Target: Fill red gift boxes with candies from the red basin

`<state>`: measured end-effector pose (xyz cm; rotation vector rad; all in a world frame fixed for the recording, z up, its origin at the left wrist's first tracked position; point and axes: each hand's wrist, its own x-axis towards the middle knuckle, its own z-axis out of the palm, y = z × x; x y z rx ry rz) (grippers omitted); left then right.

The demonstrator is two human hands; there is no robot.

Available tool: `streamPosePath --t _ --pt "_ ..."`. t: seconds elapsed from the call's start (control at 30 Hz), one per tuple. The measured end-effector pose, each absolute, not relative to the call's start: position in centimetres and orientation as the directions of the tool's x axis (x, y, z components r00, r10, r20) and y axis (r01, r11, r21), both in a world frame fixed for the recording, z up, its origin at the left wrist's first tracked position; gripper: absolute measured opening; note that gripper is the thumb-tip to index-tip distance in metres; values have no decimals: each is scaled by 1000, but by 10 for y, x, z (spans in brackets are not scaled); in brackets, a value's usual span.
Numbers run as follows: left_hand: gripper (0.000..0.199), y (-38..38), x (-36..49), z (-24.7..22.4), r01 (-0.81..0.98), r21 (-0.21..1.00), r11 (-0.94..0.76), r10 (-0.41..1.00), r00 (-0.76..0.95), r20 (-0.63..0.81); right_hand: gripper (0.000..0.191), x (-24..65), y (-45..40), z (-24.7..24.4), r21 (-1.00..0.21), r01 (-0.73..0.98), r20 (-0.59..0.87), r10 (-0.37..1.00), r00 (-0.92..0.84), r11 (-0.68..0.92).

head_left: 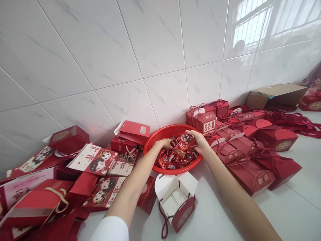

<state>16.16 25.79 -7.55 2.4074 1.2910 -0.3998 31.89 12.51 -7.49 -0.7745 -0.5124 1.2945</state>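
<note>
A red plastic basket (173,172) stands against the wall, filled with small wrapped candies (181,149). Both hands reach into it. My left hand (165,144) is at the left part of the candies, its fingertips down among them and hidden. At the right part, my right hand (197,140) has its fingers bent over the candies; whether it grips any cannot be made out. Just in front of the basket sits an open red box (184,214) with a white inside, its flaps spread and a dark red cord hanging at its left.
Red boxes and printed cartons (100,159) lie piled at the left. Rows of closed red gift boxes (248,170) stand at the right, with dark red ribbons (296,120) and a cardboard box (276,90) behind. A tiled wall (163,40) rises at the back.
</note>
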Motion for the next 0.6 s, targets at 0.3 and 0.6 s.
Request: streamPosePath --t 0.3,0.6 --pt "51 260 172 -79 863 96 -495 757 483 -440 5 320 127 -79 -757 -647 -66 973 222 96" --pt "27 256 170 -78 844 130 -521 743 523 -417 5 321 128 -80 -755 -649 -58 977 205 91"
